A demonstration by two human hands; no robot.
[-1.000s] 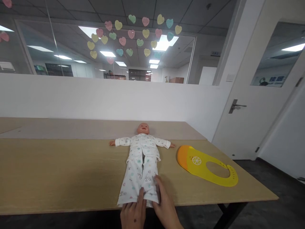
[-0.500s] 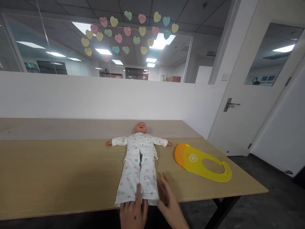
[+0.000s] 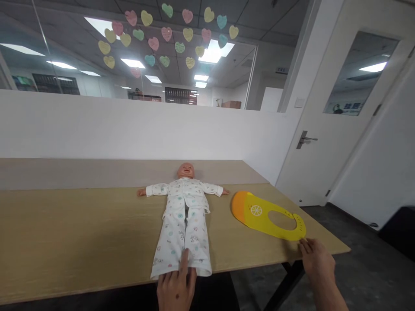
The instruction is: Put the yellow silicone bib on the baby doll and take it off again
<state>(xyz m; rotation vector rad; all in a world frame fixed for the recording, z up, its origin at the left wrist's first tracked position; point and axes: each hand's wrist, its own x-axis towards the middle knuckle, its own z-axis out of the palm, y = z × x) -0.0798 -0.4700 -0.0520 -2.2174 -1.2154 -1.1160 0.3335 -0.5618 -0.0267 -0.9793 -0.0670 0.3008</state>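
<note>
A baby doll (image 3: 186,170) in a white printed pyjama top and trousers (image 3: 194,235) lies face up, arms spread, feet end towards me. My left hand (image 3: 177,287) rests at the trouser hems by the table's front edge, index finger stretched along the gap between the legs, the other fingers apart from it. A yellow bib (image 3: 275,231) with an orange pocket and a white citrus-slice print lies flat to the right of the doll. My right hand (image 3: 317,261) is at the bib's near right end, fingers bent and closed together on its edge; the thumb is mostly hidden.
The wooden table (image 3: 81,233) ends close to me and to the right, above a dark leg (image 3: 285,287). Behind it stands a white wall (image 3: 129,129) with a window bearing heart-shaped notes. A door (image 3: 311,172) is at the right.
My right hand has moved right from beside the trouser leg to the bib's near end. My left hand stays at the trouser hems. The view has shifted slightly.
</note>
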